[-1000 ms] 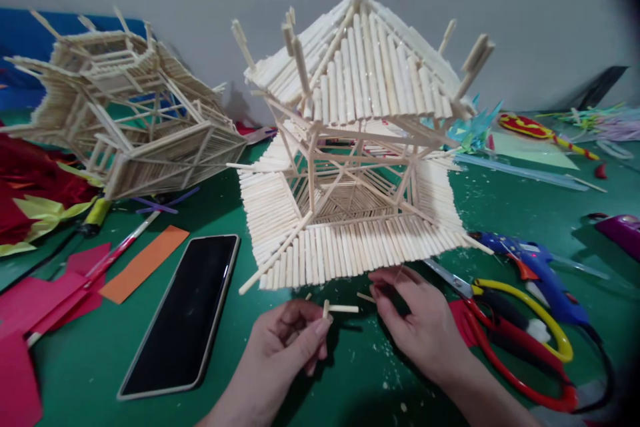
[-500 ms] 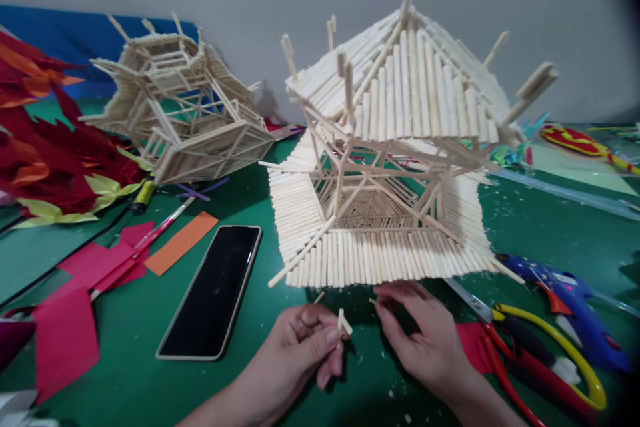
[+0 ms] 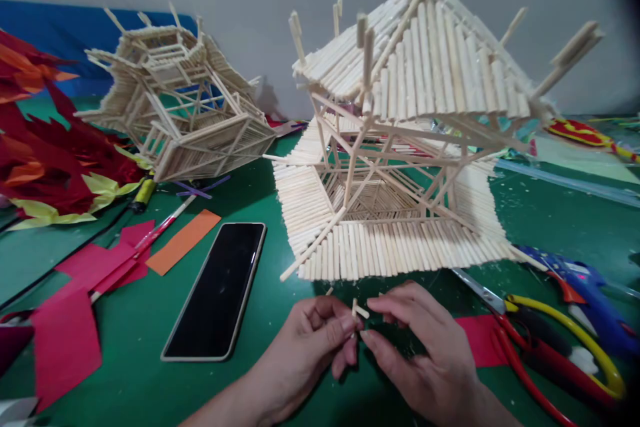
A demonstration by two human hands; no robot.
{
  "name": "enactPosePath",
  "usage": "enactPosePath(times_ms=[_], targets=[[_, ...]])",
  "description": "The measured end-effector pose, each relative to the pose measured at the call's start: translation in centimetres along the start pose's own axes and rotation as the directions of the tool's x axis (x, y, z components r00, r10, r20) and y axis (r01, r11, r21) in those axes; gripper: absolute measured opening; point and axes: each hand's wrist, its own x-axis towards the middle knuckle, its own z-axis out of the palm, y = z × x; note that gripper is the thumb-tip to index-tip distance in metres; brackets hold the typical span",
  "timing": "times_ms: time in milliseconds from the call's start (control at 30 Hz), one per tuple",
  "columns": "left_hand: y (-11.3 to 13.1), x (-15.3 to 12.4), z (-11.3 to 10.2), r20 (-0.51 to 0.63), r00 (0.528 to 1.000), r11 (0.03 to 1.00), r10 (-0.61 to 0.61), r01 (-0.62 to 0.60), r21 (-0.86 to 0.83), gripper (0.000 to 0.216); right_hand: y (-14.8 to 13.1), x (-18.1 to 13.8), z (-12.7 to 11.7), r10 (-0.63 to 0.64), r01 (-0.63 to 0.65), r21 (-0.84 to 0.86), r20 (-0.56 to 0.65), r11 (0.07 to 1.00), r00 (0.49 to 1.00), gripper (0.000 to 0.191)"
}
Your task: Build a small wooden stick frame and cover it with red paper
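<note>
My left hand [image 3: 320, 340] pinches a small piece made of short wooden sticks [image 3: 361, 311] joined crosswise, between thumb and forefinger. Close to its right side is my right hand [image 3: 423, 340], thumb and forefinger apart around the end of the piece; whether they touch it I cannot tell. Just beyond both hands stands a pavilion model [image 3: 380, 250] of pale wooden sticks, with a pointed roof and a wide lower eave. A short stick end [image 3: 329, 291] shows behind my left hand.
A phone [image 3: 215, 293] lies left of my hands, with orange paper [image 3: 183, 242] and red paper [image 3: 67, 337] beyond. Scissors [image 3: 505, 320] and a blue glue gun [image 3: 575, 280] lie right. A second stick model [image 3: 215, 147] stands back left, near red paper flames [image 3: 55, 153].
My right hand has moved in toward the small stick piece in my left hand, its fingers now beside it. The pavilion model and tools appear slightly farther right as the view shifts.
</note>
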Motion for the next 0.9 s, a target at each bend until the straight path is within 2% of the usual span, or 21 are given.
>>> enactPosePath(times_ms=[233, 900], targets=[[-0.23, 0.02, 0.07, -0.026, 1.000, 1.000, -0.001, 0.002, 0.029, 0.015, 0.29, -0.38, 0.14, 0.000, 0.000, -0.027, 0.013, 1.000, 1.000, 0.025], [-0.62, -0.10, -0.45, 0.017, 1.000, 0.995, -0.003, 0.002, 0.098, 0.013, 0.53, -0.29, 0.29, -0.041, 0.043, -0.055, 0.027, 0.998, 0.999, 0.013]])
